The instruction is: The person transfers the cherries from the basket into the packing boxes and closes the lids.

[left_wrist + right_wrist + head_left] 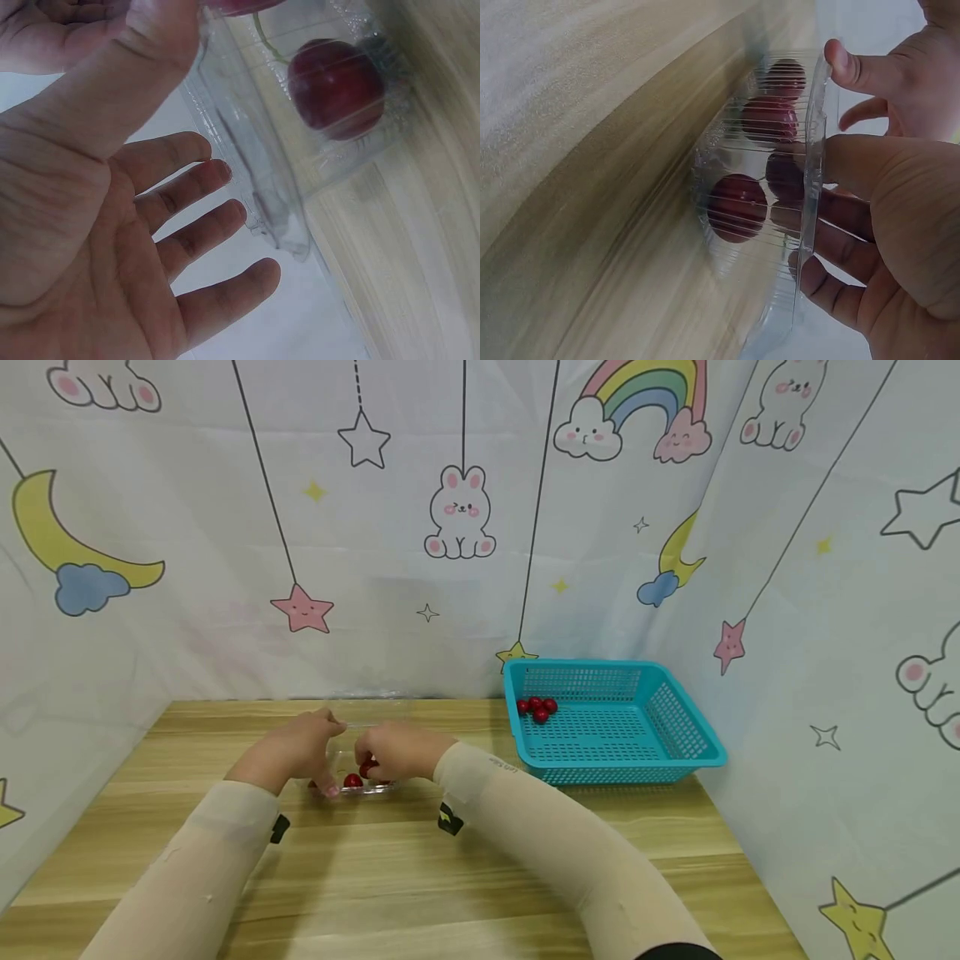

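Note:
A clear plastic clamshell box (367,791) stands on the table with its lid raised at the back. Dark red cherries lie inside, among them one cherry (737,208) by the front wall and another (769,118) further left. My right hand (405,750) reaches into the box, its thumb and fingers pinching a cherry (784,176). At the left end, my left hand (288,750) steadies the box with its thumb at the front rim. Its other fingers (225,300) are extended beside the clear wall. A green stem shows near one cherry (337,90) in the left wrist view.
To the right stands a turquoise plastic basket (615,774) with several cherries (541,716) gathered in its left corner. The wood-patterned table (375,877) backs onto a printed curtain (375,543), which also hangs along both sides.

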Demonstrator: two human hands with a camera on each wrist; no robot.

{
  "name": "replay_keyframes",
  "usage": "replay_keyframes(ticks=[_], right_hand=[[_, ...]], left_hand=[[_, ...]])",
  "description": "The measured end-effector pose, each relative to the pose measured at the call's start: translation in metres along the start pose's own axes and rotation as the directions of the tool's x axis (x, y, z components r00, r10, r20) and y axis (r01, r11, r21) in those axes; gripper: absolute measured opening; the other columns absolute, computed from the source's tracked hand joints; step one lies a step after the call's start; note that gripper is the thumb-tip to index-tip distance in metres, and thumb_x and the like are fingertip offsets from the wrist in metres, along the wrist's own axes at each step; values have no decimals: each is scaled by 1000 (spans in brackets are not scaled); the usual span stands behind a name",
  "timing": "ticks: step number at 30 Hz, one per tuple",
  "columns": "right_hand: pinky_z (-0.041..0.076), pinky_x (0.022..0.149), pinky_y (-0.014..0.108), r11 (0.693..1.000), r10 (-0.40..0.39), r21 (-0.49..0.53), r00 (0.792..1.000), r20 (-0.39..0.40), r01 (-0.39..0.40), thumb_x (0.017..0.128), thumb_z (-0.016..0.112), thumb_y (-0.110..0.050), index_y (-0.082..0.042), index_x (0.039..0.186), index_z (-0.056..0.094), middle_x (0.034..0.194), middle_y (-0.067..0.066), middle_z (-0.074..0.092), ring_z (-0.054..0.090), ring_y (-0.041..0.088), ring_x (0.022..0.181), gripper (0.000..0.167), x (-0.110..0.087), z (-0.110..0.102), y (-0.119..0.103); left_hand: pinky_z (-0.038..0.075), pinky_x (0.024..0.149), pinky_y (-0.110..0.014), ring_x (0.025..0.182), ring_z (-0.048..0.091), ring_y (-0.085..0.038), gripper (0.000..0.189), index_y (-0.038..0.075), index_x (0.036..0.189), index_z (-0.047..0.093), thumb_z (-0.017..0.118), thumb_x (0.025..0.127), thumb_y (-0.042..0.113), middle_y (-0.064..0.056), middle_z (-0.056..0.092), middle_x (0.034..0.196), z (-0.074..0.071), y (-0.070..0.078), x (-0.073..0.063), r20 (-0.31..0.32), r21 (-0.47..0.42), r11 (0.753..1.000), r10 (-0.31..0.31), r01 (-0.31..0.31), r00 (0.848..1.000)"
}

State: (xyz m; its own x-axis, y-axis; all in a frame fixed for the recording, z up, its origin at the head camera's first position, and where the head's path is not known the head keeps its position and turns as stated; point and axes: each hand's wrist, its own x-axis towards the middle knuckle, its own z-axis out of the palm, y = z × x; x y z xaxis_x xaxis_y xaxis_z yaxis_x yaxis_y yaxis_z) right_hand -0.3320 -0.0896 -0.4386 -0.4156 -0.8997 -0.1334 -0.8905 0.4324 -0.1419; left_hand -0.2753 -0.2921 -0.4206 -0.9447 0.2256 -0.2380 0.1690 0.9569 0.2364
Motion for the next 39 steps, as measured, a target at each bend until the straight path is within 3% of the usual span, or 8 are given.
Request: replay_keyframes(ticks=[9,17,22,30,39], right_hand=[[62,102,25,996,31,77,999,29,-33,112,73,-22,-12,134,81,132,0,82,78,14,121,25,-6,-6,2],[63,107,29,982,59,180,998,-24,-54,114,69,-19,-7,138,79,138,7,81,77,21,124,28,-38,-33,25],[64,110,38,964,153,226,987,-41,-140,116,67,-24,-10,138,78,139,7,79,76,22,126,27,-65,-54,49],[64,109,45,913,335,271,939,-75,-305,117,67,-30,-15,141,77,140,5,77,75,23,125,29,-113,-82,96],[63,113,51,853,482,268,872,-80,-447,115,69,-27,-9,142,76,143,11,77,74,31,130,33,-153,-87,151]], left_hand=[[57,112,-71,149,53,-59,119,-4,165,55,110,69,38,-34,49,168,-1,1,0,4,4,1000,-12,12,1000],[55,115,-74,150,53,-59,119,-3,166,54,110,68,37,-33,48,168,-1,2,0,9,-10,999,-37,37,999],[55,115,-74,149,54,-59,119,-3,166,54,110,68,36,-32,50,167,0,2,-1,3,-7,999,-33,33,999],[53,117,-75,149,55,-59,119,-2,166,54,111,69,35,-32,50,168,2,2,1,-1,-9,999,-41,41,999],[54,115,-75,147,56,-60,120,-3,166,54,112,68,35,-33,50,167,2,2,1,-4,-11,999,-42,41,999]])
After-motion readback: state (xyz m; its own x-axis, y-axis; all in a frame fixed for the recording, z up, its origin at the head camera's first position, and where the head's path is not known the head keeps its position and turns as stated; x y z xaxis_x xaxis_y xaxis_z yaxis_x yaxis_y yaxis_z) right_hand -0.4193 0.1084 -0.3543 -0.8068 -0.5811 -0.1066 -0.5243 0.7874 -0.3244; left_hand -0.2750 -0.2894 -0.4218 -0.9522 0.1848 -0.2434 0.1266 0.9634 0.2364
